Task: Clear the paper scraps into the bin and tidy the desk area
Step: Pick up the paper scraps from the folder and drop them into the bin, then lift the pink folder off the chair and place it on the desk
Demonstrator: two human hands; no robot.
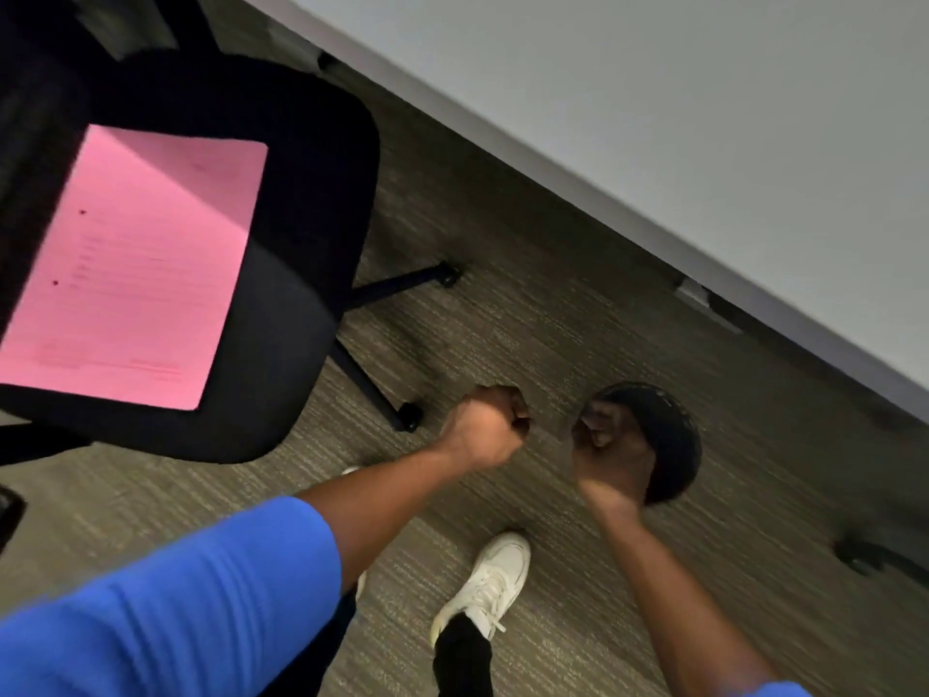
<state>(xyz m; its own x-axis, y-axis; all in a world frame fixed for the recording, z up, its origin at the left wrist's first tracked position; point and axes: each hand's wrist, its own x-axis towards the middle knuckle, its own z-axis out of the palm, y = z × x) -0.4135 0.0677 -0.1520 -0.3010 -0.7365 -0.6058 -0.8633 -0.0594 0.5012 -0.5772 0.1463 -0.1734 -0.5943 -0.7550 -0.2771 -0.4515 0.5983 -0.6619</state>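
A round black bin (668, 440) stands on the carpet under the edge of the grey desk (653, 118). My right hand (606, 445) is curled into a fist just in front of the bin, partly covering it. My left hand (485, 427) is also clenched, a short way to the left of the right one, above the carpet. Whether either fist holds paper scraps is hidden by the fingers. A pink printed sheet (130, 269) lies flat on the seat of a black office chair (281, 294) at the left.
The chair's wheeled legs (407, 417) stick out toward my hands. My white shoe (485, 581) is on the grey carpet below. A dark caster or foot (864, 558) shows at the right. The desk edge runs diagonally across the upper right.
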